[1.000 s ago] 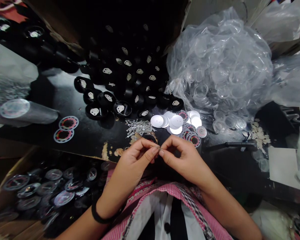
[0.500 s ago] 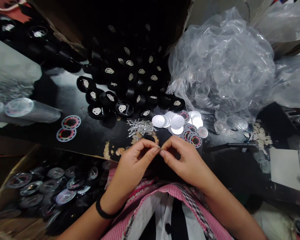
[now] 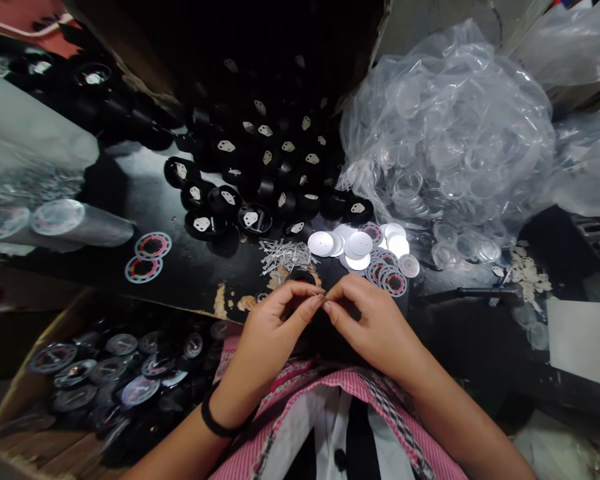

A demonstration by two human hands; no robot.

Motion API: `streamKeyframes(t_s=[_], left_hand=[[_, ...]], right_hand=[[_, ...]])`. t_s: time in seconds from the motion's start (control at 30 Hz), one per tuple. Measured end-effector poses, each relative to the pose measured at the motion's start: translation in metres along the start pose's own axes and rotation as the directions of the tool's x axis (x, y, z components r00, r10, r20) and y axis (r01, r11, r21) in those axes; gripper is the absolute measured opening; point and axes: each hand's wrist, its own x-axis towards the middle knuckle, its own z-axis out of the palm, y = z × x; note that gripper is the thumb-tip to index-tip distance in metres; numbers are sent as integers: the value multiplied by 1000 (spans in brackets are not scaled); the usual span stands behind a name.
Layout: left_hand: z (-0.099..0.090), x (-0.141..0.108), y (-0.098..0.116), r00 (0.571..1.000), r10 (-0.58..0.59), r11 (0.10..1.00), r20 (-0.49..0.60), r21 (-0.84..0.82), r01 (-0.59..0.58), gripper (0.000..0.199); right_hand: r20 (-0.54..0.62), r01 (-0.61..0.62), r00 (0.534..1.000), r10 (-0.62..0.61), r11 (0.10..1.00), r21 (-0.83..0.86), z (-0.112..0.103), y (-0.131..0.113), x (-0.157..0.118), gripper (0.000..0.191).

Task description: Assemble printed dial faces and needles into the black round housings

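My left hand (image 3: 280,325) and my right hand (image 3: 367,310) meet fingertip to fingertip at the front edge of the black table. Both are pinched closed on something too small to make out. Just beyond my left hand lies a heap of thin pale pointers (image 3: 286,257). Past my right hand are white round discs (image 3: 359,244) and printed dial faces (image 3: 393,283), loosely overlapping. Several black round housings (image 3: 251,219), with pale metal plates inside, are massed behind the pointers. A dark ring-like part (image 3: 303,276) shows partly behind my left fingers.
A large clear bag of transparent covers (image 3: 445,127) fills the back right. At right lie a black-handled tool (image 3: 487,292), small pale plates (image 3: 529,270) and a white card (image 3: 583,340). A cardboard box (image 3: 15,400) of finished-looking gauges stands lower left. Wrapped dial stacks (image 3: 80,223) lie left.
The whole view has shifted slightly, so the table's contents sit a little further right. Both hands stay together at the fingertips, with hardly any visible movement.
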Motion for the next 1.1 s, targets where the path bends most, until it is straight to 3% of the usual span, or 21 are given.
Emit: streamKeyframes(t_s=[0.23, 0.37, 0.53, 0.67, 0.77, 0.83, 0.93, 1.1], left_hand=[[1, 2, -4, 998, -50, 993, 46, -107, 55, 12], [0, 3, -2, 995, -51, 988, 89, -142, 63, 13], [-2, 2, 0, 988, -81, 979, 134, -173, 104, 14], [1, 2, 3, 973, -136, 936, 185, -298, 187, 19], [5, 2, 11, 937, -245, 833, 249, -441, 334, 27], [7, 2, 18, 910, -315, 768, 267, -492, 411, 29], [8, 2, 26, 904, -351, 744, 242, -515, 427, 31], [7, 2, 31, 913, -337, 727, 231, -553, 408, 27]], right_hand=[[-11, 21, 1000, -21, 999, -29, 1, -1, 0, 11], [-45, 135, 989, -138, 989, -63, 5, 0, -1, 15], [-98, 293, 945, -312, 941, -169, 6, 2, -3, 18], [-94, 326, 937, -336, 939, -107, 0, 2, -4, 17], [-104, 249, 964, -244, 968, 41, -4, 0, -4, 15], [-98, 111, 991, -92, 972, 207, -6, -2, -4, 13], [-39, -101, 990, 132, 890, 444, -8, -2, -4, 15], [74, -181, 982, 175, 745, 642, -9, 0, -5, 21]])
